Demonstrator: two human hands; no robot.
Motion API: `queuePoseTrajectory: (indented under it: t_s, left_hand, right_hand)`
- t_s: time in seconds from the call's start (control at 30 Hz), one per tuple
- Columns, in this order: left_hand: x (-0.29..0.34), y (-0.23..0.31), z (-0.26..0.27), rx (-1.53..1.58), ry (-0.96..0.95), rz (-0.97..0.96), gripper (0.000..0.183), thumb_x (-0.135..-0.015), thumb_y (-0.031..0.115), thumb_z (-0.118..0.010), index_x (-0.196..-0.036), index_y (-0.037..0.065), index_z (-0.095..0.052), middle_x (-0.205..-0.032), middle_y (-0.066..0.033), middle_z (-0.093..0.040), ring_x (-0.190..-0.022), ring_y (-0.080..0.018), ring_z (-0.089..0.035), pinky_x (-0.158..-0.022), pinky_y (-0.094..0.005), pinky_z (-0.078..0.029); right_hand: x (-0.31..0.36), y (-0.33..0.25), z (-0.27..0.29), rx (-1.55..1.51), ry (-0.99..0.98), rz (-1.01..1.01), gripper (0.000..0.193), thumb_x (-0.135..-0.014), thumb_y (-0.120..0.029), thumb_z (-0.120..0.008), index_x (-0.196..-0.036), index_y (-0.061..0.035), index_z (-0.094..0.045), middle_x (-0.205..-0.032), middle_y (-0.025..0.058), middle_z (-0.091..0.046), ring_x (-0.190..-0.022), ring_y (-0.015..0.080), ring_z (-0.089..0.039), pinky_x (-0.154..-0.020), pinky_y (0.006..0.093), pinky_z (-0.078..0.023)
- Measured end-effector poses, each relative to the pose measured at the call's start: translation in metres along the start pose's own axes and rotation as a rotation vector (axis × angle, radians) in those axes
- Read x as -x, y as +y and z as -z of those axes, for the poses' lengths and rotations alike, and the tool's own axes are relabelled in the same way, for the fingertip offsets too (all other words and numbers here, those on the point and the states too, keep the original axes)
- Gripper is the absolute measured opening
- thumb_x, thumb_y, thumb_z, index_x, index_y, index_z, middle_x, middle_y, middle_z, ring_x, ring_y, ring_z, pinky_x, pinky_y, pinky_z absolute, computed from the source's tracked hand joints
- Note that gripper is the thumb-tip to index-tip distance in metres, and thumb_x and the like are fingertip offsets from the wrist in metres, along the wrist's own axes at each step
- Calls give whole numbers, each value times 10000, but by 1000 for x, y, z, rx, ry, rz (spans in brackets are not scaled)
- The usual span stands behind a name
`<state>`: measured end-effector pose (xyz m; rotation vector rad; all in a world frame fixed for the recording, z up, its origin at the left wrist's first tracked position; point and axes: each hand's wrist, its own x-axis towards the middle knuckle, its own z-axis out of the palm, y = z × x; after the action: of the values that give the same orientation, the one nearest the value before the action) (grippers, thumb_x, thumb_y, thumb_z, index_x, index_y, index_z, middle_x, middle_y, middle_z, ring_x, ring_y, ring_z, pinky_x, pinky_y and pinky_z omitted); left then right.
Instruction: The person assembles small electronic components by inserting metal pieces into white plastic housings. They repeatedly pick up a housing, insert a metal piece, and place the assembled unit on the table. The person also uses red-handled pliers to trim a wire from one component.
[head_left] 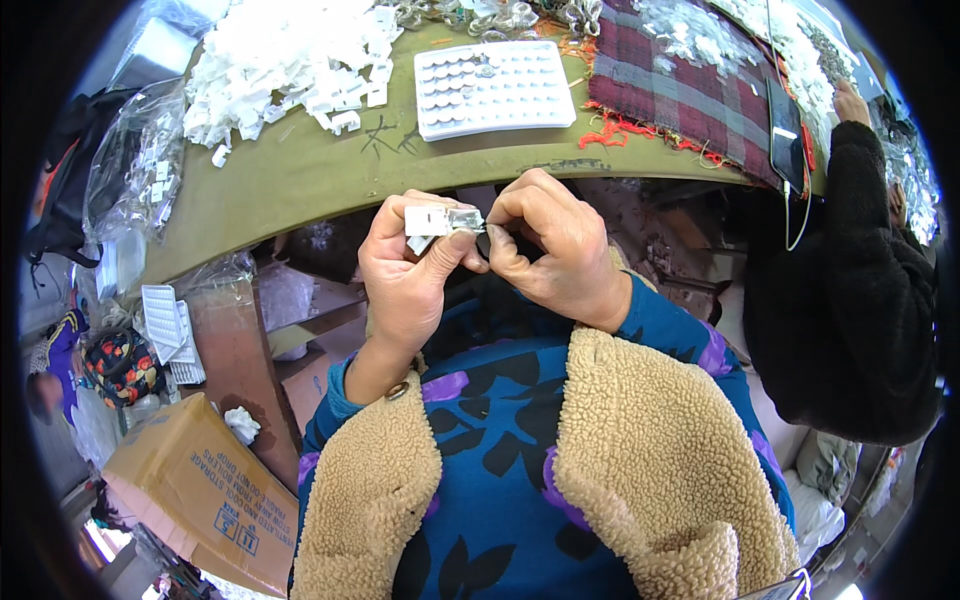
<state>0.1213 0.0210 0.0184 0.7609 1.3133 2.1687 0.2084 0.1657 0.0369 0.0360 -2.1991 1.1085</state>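
My left hand point(405, 275) is pinching a white card point(425, 221) between thumb and fingers, held up off the worktop point(330, 180), on my near side of its edge. A clear piece point(464, 219) is sitting at the card's right end, pointing at my other hand. Another white bit point(418, 243) is showing just under the card.

My right hand point(560, 245) is closing thumb and forefinger together right at the clear piece's free end; what's between those tips is too small to tell.

Beyond both hands, a white tray point(500, 131) is lying on the worktop, round bits filling some of its pockets. Ahead and left of my left hand, a heap of white pieces point(290, 65) is spreading. Ahead and right of my right hand, plaid cloth point(690, 105) is covering the top, with a phone point(787, 135) lying at its right edge, cable point(800, 215) hanging off. Further right, a co-worker's hand point(852, 103) is reaching to another pale heap point(815, 80).
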Motion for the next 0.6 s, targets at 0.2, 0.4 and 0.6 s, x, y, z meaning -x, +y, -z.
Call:
queuePoseTrajectory:
  t_s: [0.2,0.4,0.6]
  left_hand:
    - [1,4,-2,-13,-2,13,141,-904,-13,-667,-993,-16,-557,-930,-90,-613,-715,-130,-622,-640,-279,-578]
    - [3,1,-3,182,41,-4,139,-908,7,-668,-976,-17,-550,-936,-105,-623,-703,-138,-621,-638,-285,-586]
    - [3,-2,1,477,59,234,212,-958,109,-624,-1116,-26,-582,-994,-145,-646,-689,-156,-628,-634,-283,-595]
  right_hand:
    - [2,0,1,49,27,73,172,-756,31,-703,-851,-28,-572,-785,112,-545,-620,285,-591,-546,332,-510]
    - [7,-8,-6,-398,-117,-554,85,-890,3,-670,-938,16,-601,-861,16,-601,-695,76,-602,-562,223,-488]
    - [3,-8,2,-905,-159,-814,129,-953,-86,-625,-994,32,-593,-740,9,-593,-572,30,-523,-480,185,-400]
